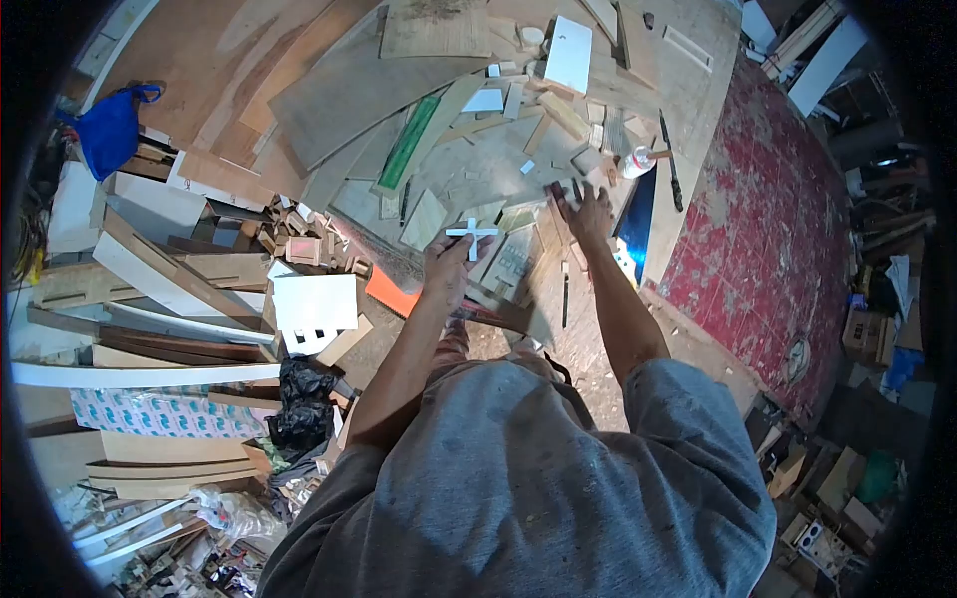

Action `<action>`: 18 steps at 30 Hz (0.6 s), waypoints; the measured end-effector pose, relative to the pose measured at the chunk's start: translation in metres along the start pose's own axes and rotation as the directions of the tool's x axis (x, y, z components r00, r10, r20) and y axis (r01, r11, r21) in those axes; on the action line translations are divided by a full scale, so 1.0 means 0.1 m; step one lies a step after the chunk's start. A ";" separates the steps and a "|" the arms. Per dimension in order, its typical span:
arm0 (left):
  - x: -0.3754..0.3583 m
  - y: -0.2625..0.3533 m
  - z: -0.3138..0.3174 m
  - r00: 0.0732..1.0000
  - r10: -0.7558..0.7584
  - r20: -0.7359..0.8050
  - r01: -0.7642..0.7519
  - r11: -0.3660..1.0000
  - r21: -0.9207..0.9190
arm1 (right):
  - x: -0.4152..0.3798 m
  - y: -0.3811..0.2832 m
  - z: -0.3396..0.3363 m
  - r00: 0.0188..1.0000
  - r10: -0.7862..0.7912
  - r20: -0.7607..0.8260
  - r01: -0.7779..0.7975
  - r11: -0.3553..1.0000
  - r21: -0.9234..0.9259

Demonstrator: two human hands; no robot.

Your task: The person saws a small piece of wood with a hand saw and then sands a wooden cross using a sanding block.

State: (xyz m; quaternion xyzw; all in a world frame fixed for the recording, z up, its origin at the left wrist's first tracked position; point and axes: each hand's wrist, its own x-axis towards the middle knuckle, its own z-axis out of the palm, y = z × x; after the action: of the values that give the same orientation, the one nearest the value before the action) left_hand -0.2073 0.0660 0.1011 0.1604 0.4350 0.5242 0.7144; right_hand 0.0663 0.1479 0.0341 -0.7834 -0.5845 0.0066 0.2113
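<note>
My left hand point(444, 267) is closed on a small white cross point(473, 233), held by its left side over the low work surface. My right hand point(586, 211) reaches out over the wood scraps with its fingers apart, and I see nothing held in it. Just beyond it stands a white bottle point(634, 162) with a brownish tip. A long dark blue shiny strip point(638, 214) lies to the right of that hand. Below it rests a thin dark pencil-like stick point(565, 294).
Wood offcuts and a white block point(568, 55) cover the far side. A thin dark tool point(671, 164) lies near the worn red panel point(768, 229). Leftward are a green strip point(409, 143), an orange piece point(391, 291), a white board point(315, 302) and stacked planks.
</note>
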 end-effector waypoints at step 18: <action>0.64 -0.96 -0.10 0.983 -0.106 0.152 -0.028 0.725 0.688 | -1.49 -0.18 0.12 0.803 0.186 0.566 -0.595 0.202 0.778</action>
State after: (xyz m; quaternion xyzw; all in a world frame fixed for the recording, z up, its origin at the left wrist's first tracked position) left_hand -0.1519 0.0826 0.0007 0.4512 0.5347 0.2939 0.6513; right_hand -0.0002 0.0187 -0.0060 -0.6195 -0.2718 0.5355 0.5055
